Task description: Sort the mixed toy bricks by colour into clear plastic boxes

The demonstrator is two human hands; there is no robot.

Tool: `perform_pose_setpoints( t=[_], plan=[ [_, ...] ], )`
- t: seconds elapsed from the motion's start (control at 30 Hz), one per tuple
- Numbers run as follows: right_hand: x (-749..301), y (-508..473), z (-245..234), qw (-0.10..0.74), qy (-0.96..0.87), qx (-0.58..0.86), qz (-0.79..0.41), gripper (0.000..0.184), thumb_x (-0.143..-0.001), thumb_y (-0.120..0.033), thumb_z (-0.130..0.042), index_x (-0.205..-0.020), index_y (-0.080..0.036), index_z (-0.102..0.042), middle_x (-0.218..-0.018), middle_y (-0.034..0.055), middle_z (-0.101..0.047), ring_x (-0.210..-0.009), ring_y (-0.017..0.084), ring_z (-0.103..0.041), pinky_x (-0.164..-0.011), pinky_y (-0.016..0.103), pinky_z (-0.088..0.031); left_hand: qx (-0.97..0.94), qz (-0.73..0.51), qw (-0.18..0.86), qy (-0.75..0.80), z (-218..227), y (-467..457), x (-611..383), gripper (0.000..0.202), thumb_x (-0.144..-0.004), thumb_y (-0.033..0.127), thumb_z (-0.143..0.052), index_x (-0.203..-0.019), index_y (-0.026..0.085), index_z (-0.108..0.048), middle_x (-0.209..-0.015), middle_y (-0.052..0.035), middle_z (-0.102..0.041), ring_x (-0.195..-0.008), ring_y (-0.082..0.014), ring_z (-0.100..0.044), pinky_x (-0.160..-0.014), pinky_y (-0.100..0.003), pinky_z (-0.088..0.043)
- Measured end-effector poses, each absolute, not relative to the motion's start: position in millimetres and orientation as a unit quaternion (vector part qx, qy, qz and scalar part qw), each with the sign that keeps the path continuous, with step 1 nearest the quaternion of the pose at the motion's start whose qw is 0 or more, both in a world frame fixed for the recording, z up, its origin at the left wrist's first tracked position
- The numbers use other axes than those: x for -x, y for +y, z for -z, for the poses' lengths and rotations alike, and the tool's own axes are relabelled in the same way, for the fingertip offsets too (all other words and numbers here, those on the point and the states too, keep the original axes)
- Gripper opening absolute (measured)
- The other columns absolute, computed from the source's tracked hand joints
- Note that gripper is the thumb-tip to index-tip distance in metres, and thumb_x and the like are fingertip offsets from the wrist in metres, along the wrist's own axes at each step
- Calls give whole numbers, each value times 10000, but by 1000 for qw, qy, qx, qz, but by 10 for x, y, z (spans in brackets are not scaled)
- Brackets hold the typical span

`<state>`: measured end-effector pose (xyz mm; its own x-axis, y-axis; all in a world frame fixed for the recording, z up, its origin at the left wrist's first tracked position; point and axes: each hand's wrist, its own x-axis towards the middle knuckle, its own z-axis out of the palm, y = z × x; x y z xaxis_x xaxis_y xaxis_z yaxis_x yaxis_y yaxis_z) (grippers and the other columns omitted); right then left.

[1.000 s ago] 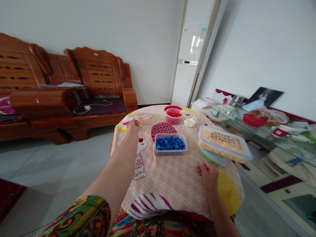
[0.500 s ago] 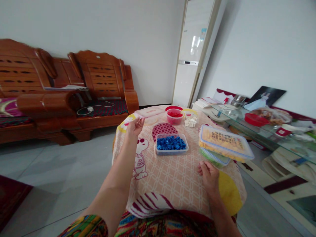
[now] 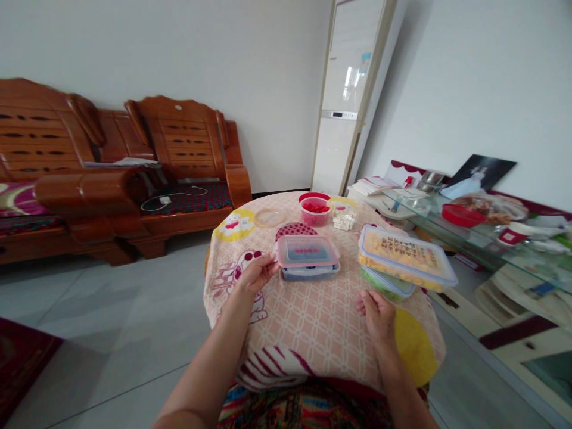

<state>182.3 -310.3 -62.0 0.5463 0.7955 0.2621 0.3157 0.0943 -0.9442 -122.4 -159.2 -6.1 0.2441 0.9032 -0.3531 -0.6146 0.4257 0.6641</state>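
Pink-rimmed lid [image 3: 308, 251] now over the clear container [image 3: 311, 276]

Left fingers [image 3: 267, 268] in apparent pinch

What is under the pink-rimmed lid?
Under the lid, held by the left hand, is a clear container of blue pieces. The lid obscures most of them, so their number and arrangement cannot be seen.

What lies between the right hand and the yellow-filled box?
The head view shows the green-filled box there, partly beneath the yellow-filled box; whether the right hand touches the green one, I cannot tell.
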Motion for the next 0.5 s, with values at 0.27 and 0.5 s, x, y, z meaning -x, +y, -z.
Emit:
perform_pose_setpoints(
  t=[0.27, 0.5],
  plan=[
    [-1799, -3105, 576, 601, -432, 642, -202, 466, -821, -634, -634, -689, -189, -679, -594, 49, -680, -513, 188, -613, -482, 284, -506, -385, -456, 679, 427, 198, -1612, 1233, 196, -866, 258, -708, -741, 140, -614, -607, -40, -677, -431, -99, -610, -393, -154, -460],
    [-1768, -2977, 556, 577, -447, 649, -216, 497, -818, -648, -619, -845, -163, -723, -693, 80, -727, -536, 202, -648, -448, 280, -491, -429, -403, 690, 422, 178, -1502, 1246, 229, -860, 269, -672, -684, 137, -606, -555, -24, -635, -387, -87, -540, -361, -171, -397]
  ],
)
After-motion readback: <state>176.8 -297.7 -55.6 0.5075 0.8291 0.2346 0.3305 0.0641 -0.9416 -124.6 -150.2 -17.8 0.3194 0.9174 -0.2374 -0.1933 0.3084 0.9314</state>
